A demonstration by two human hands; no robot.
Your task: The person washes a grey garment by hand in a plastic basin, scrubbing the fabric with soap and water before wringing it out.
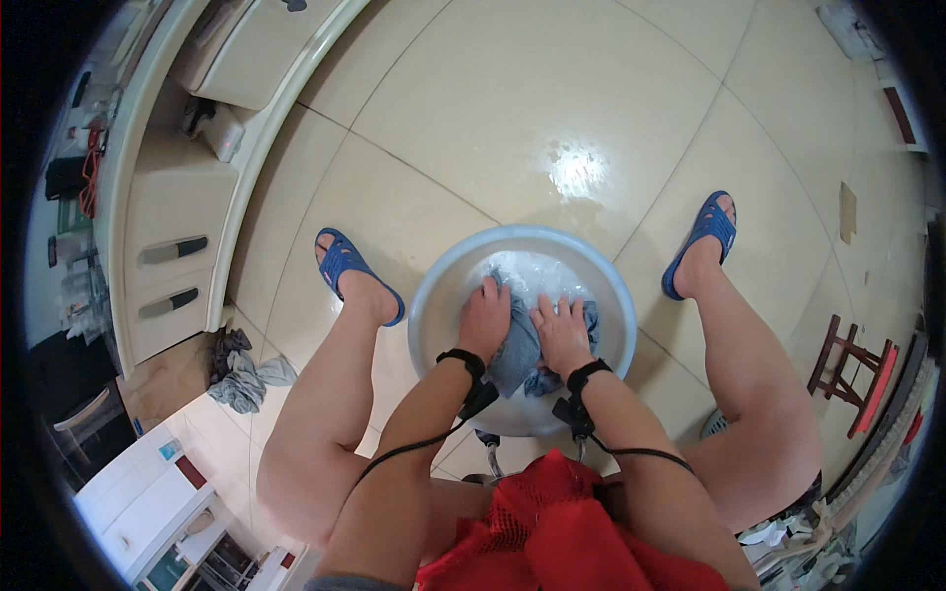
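A round plastic basin with a pale blue rim stands on the floor between my feet, with sudsy water in it. Grey-blue wet cloth lies in the basin beneath and between my hands. My left hand is on the cloth's left part, its fingers bent over it; whether it grips is hard to tell. Pressed on the cloth at the right is my right hand, fingers somewhat spread. Both wrists wear black straps with small devices and cords.
A white cabinet with drawers curves along the left. Crumpled cloths lie on the floor beside it. Blue slippers are on both feet. At the right are a small wooden stool and wet-looking tiles above the basin.
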